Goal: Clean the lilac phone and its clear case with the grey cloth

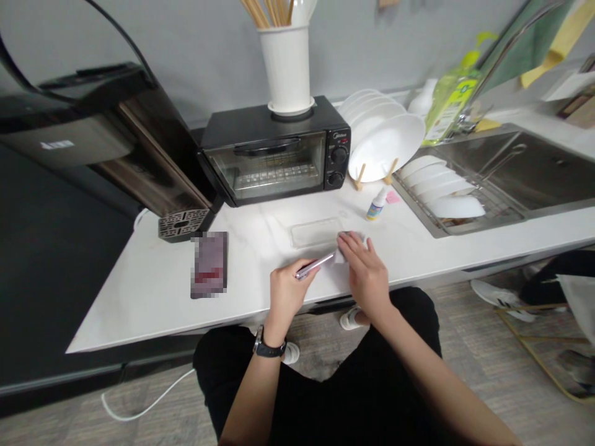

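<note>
My left hand (289,288) grips a thin pinkish phone (315,265) by its edges, tilted above the white counter. Beside it on the right, my right hand (365,266) rests over a small greyish cloth (341,255), with its fingers close together and the cloth partly hidden under them. A clear phone case (316,232) lies flat just behind both hands. Behind my right hand a small white spray bottle (377,204) with a yellow and blue label stands near a pink paper piece (393,197).
A dark, partly blurred pouch-like item (209,265) lies at the left of the counter (162,303), below a black dispenser (186,217). A toaster oven (274,161), racked white plates (388,145) and a sink (534,179) line the back and right.
</note>
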Demonstrator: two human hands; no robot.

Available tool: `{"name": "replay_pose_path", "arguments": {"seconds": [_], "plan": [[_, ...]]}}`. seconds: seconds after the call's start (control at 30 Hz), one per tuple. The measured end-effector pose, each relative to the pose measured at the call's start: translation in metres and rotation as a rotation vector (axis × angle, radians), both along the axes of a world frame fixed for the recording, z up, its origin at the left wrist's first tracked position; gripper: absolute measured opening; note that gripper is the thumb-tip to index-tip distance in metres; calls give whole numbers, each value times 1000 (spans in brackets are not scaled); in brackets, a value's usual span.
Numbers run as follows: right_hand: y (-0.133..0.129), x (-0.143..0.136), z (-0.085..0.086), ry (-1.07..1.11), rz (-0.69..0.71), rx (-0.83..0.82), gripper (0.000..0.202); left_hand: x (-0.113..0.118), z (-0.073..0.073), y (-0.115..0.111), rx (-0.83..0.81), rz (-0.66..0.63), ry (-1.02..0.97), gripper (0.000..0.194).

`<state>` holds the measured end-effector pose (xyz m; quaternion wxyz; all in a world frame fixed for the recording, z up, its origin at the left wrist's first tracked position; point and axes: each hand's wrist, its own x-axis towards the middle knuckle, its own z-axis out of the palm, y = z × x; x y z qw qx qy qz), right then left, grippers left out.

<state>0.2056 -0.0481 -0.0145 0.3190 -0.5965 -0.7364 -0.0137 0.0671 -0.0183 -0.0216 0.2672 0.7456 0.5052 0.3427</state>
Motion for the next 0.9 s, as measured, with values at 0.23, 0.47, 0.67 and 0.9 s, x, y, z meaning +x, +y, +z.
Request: {"name": "replay_pose_path", "arguments": {"seconds": [0.23, 0.47, 0.67, 0.9], "plan": [[4, 0, 2, 4, 99, 31, 50, -3, -4, 2, 6, -12, 22, 19], [-3, -21, 1, -40, 195, 5, 48, -5, -7, 2, 4, -14, 42, 16], [3, 0, 2, 14, 52, 44, 47, -1, -5, 2, 2, -2, -10, 21], [-5, -23, 0, -32, 355, 58, 45, -7, -12, 2, 73, -35, -103, 12]]}}
